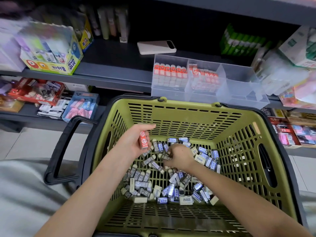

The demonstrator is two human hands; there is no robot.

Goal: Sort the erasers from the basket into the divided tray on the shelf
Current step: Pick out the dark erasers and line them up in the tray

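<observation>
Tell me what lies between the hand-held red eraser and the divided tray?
Head view: only the green basket's far slatted wall and rim separate the red eraser from the divided tray.

Two bare forearms, left hand, right hand, light grey garment at lower left

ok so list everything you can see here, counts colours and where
basket: one, olive green, black handles, before the shelf
loose erasers: many, grey, blue and cream sleeves, on the basket floor
divided tray: one, clear, on the shelf edge behind the basket
shelved erasers: two packed groups, red and white, tray's left and middle compartments
glue box: one, yellow, shelf at left
flat case: one, white, shelf behind tray
red eraser: one, red, in left hand
left hand: holds the red eraser above the basket
right hand: down among the loose erasers, grip unclear
</observation>
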